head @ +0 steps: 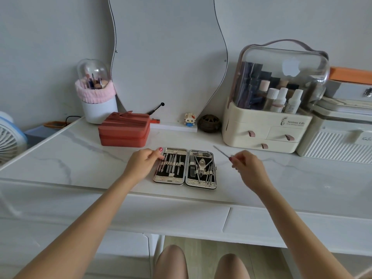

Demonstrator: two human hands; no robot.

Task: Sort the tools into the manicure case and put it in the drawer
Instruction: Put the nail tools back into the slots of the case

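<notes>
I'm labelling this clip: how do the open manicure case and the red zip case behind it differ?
The manicure case lies open flat in two halves, showing metal tools under straps; the red zip case is zipped shut, contents hidden. The manicure case is thin with a silvery textured rim; the red case is thicker and plain red. The left hand touches the manicure case; nothing touches the red one. Both sit on the marble-look tabletop.

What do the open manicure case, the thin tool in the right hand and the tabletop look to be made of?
Manicure case: shiny silver shell with an embossed texture, probably metal or metallised faux leather; dark, matte lining inside.
Thin tool, pinched by the right hand: looks like bare steel, grey and slender; too small to be sure.
Tabletop: glossy white with grey veins, marble or a marble-look slab.
</notes>
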